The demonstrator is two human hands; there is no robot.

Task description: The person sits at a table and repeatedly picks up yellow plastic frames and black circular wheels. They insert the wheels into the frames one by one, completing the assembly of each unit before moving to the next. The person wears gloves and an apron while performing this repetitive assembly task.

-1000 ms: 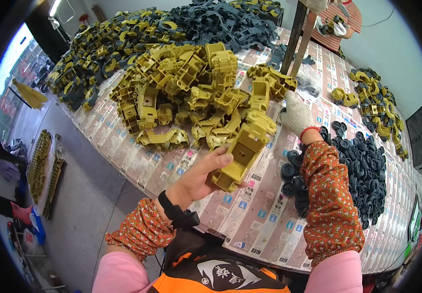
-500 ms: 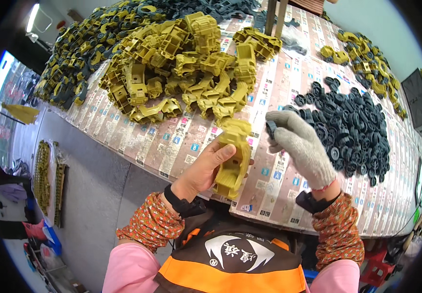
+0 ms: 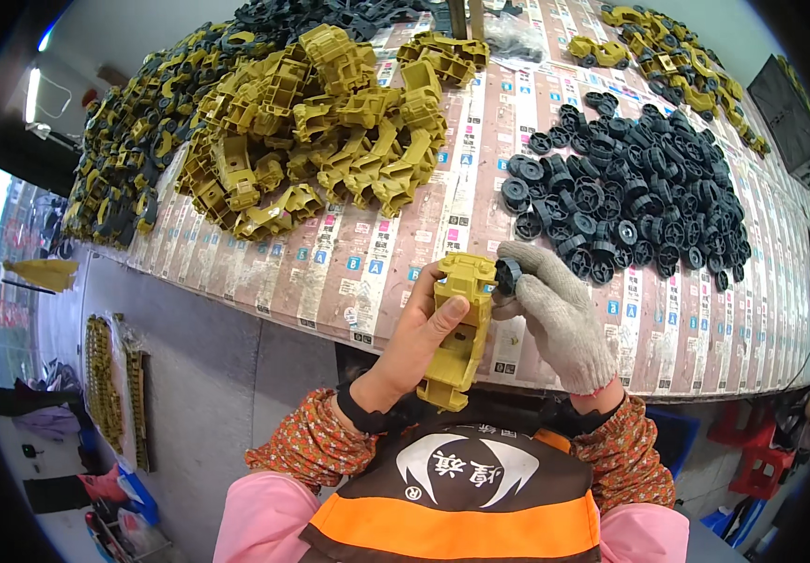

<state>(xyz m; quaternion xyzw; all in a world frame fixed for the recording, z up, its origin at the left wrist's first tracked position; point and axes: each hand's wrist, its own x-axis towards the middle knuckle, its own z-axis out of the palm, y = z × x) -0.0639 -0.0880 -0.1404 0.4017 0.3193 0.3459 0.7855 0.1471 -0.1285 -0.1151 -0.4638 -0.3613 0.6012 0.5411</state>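
My bare left hand (image 3: 412, 340) grips a mustard-yellow plastic toy car body (image 3: 461, 324) at the table's near edge, thumb lying across its top. My right hand (image 3: 555, 314), in a light grey knitted glove, pinches a small dark toy wheel (image 3: 508, 275) against the right side of the body's far end. Whether the wheel is seated there I cannot tell, since the fingers cover part of it. Beyond the gloved hand lies a heap of loose dark wheels (image 3: 625, 192). Several bare yellow car bodies (image 3: 367, 155) are piled farther off to the left.
Yellow bodies with dark wheels fitted form a big heap (image 3: 114, 178) at the far left, and a smaller one (image 3: 681, 66) at the far right. Dark parts (image 3: 330, 14) lie at the back. The table (image 3: 405, 244) has a patterned covering. A red stool (image 3: 763, 464) stands below at right.
My right hand has brought the wheel left and nearer, up to the car body. The left hand keeps its hold, with the body turned more upright. The whole view has shifted.
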